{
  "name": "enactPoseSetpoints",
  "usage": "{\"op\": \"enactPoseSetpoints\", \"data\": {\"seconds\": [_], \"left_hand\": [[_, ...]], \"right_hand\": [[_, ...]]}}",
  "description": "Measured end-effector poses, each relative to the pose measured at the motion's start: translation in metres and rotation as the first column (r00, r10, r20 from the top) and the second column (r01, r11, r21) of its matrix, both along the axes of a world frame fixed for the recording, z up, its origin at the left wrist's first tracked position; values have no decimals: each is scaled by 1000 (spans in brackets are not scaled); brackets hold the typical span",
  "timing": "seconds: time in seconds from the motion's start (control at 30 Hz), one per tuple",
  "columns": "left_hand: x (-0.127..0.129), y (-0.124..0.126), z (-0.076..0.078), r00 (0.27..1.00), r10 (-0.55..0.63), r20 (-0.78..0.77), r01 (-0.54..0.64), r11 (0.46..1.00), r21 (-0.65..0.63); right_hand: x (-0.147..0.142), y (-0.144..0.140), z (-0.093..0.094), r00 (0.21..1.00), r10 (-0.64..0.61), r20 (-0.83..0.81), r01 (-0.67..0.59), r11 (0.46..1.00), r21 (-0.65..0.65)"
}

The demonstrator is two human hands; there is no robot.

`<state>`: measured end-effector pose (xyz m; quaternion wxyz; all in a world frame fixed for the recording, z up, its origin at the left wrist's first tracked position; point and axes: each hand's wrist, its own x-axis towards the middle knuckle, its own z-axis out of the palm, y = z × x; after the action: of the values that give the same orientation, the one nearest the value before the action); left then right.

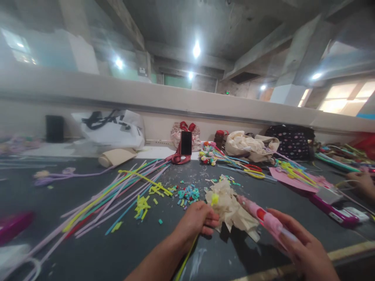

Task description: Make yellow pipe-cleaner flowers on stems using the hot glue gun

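Observation:
My left hand (196, 220) pinches a yellow-green stem (185, 260) with a small yellow tip (215, 199), held against a crumpled cream paper flower (231, 208). My right hand (301, 246) grips a pink tube-shaped tool (265, 219) that points at the cream paper. Both hands hover low over the dark table (88, 249) near its front edge.
Long coloured pipe cleaners (117, 195) fan across the table's left. Cut yellow and blue bits (187, 194) lie ahead. A phone (186, 143) stands on a red holder at the back, among bags (114, 128). Another person's hand (363, 183) rests at the far right near a pink box (334, 210).

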<state>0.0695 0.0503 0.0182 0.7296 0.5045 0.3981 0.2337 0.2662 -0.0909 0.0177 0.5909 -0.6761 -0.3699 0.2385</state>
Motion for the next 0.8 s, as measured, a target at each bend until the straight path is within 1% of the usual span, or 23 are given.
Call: {"op": "enactPoseSetpoints", "data": {"seconds": [0.1, 0.23, 0.33, 0.43, 0.53, 0.6, 0.63, 0.7, 0.8], "left_hand": [[0, 0, 0, 1000, -5, 0, 5, 1000, 10], [2, 2, -1, 1000, -14, -13, 14, 1000, 21], [2, 2, -1, 999, -24, -21, 25, 999, 24], [2, 0, 3, 999, -48, -22, 49, 998, 43], [-1, -2, 11, 1000, -25, -19, 28, 987, 157], [-4, -2, 16, 999, 41, 14, -43, 971, 234], [-6, -1, 18, 996, 74, 41, -82, 966, 245], [-9, 2, 19, 989, 107, 104, -126, 971, 204], [-13, 7, 18, 980, 77, 185, -94, 992, 84]], "right_hand": [[0, 5, -4, 981, -30, -190, 34, 999, 17], [-3, 13, -8, 925, 13, -380, 25, 995, 95], [-7, 18, -6, 845, 124, -520, -2, 974, 228], [-13, 23, -6, 718, 277, -639, -35, 931, 364], [-19, 29, -12, 605, 393, -692, -100, 900, 424], [-23, 32, -16, 571, 432, -698, -126, 887, 445], [-25, 33, -17, 563, 443, -697, -138, 883, 449], [-30, 34, -20, 564, 457, -688, -166, 879, 448], [-35, 36, -23, 584, 437, -684, -187, 892, 411]]}}
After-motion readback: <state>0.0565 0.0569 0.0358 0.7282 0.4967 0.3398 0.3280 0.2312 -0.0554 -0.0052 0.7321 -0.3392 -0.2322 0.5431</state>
